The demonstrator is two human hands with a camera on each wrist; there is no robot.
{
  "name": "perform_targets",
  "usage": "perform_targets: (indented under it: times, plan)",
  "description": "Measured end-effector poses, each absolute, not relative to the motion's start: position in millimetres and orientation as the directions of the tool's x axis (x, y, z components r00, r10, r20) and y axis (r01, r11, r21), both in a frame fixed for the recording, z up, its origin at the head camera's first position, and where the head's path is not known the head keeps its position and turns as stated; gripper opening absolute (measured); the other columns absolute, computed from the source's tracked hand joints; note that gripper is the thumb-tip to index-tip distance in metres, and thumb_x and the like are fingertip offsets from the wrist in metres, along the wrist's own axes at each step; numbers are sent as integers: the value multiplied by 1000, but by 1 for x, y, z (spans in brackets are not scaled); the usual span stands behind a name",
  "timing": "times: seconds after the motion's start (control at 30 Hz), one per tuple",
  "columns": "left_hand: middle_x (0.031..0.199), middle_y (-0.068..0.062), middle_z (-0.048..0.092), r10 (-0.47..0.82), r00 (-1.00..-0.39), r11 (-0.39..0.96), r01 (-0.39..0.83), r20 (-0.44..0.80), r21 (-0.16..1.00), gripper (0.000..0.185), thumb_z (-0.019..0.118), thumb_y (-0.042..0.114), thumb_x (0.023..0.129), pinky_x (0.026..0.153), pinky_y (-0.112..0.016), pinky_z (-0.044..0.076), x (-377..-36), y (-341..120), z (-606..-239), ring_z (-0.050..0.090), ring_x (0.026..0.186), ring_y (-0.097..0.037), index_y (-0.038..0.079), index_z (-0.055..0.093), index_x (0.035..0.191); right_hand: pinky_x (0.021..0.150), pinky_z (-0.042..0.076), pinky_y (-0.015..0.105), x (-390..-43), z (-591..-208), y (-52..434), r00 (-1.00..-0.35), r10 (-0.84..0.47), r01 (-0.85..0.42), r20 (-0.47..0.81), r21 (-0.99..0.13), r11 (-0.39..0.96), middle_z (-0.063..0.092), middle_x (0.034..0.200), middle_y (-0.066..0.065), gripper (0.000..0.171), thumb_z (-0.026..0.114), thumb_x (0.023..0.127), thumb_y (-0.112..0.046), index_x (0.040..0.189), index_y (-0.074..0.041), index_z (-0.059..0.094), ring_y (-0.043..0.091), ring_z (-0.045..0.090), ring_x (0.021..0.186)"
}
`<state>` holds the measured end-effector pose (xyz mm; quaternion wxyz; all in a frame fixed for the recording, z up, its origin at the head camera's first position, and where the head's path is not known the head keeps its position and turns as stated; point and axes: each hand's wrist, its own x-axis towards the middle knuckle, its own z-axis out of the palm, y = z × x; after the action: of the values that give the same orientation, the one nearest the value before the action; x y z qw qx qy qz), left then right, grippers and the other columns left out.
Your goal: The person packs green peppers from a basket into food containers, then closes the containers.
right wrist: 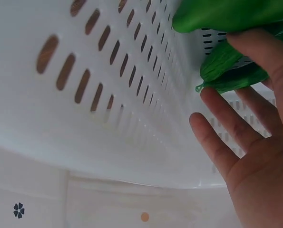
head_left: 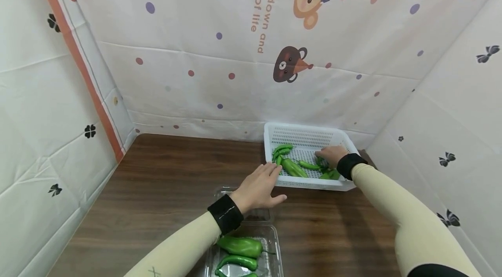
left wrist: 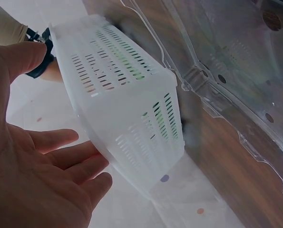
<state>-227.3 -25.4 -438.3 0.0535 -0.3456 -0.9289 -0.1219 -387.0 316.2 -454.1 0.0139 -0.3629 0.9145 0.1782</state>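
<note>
My left hand (head_left: 256, 187) is spread with the thumb apart, by the front left corner of a white perforated basket (head_left: 313, 183). In the left wrist view its fingertips overlap the basket's rim (left wrist: 84, 126); I cannot tell if they touch. Inside the basket's right side is my right hand (head_left: 332, 155), over some green peppers (head_left: 331, 174). The right wrist view shows its fingers extended and spread, with green wrinkled vegetables (right wrist: 222, 61) between thumb and fingers and a larger smooth green one (right wrist: 227, 14) above. A long green pepper (head_left: 294, 167) and several slim ones (head_left: 282, 150) lie further left.
A clear plastic container (head_left: 277, 251) holding several green peppers (head_left: 241, 246) stands at the front of the wooden table (head_left: 176, 177), partly behind my left forearm. Another clear plastic piece (head_left: 260, 215) lies just beyond it. Patterned cloth walls (head_left: 176, 89) rise behind and at both sides.
</note>
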Motion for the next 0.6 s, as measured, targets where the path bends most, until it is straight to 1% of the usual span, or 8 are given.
perform_targets:
  times: [0.07,0.13,0.23,0.33,0.47,0.53,0.6]
  plan:
    - [156,-20,44,628,-755,732,655,188,186,82,64,54,98,122,-44,30,-227,-25,-438,38,148,-32,0,40,155,61,57,40,-389,-455,317,-743,-643,-665,-185,307,681,73,92,6,50,94,65,2,104,-13,67,25,69,82]
    - [156,-20,45,628,-755,732,656,189,185,82,64,54,98,122,-44,31,-227,-25,-438,39,148,-32,0,40,155,64,58,41,-390,-456,318,-749,-629,-661,-209,301,687,74,96,7,51,94,67,-2,109,-13,68,26,70,86]
    - [156,-20,45,630,-753,729,658,191,188,81,64,53,98,122,-44,31,-228,-25,-438,39,148,-32,0,41,155,65,59,41,-391,-457,319,-751,-620,-659,-227,300,690,73,96,7,50,95,70,-8,112,-12,69,26,70,86]
    - [156,-20,45,630,-752,726,659,193,197,81,64,53,98,122,-45,31,-228,-25,-439,38,148,-33,0,41,155,64,58,40,-391,-457,318,-742,-635,-670,-215,282,687,73,94,6,43,91,74,-4,111,-12,71,25,69,83]
    - [157,-20,44,630,-753,725,658,191,204,81,64,52,98,122,-45,30,-228,-26,-439,37,149,-33,0,40,155,67,59,39,-390,-456,316,-727,-657,-686,-201,256,681,74,94,7,34,82,81,7,110,-10,75,23,70,81]
    - [157,-20,44,631,-752,725,659,190,203,80,65,51,98,122,-46,30,-228,-26,-439,37,149,-33,0,40,155,68,59,39,-391,-457,315,-728,-656,-686,-200,242,687,74,93,7,32,79,83,8,109,-10,76,21,70,80]
    - [157,-20,44,632,-751,724,660,193,201,80,65,51,98,122,-46,31,-228,-26,-439,37,148,-33,0,41,155,66,58,38,-391,-458,316,-729,-656,-685,-196,234,690,74,91,6,30,78,83,8,107,-9,76,19,69,76]
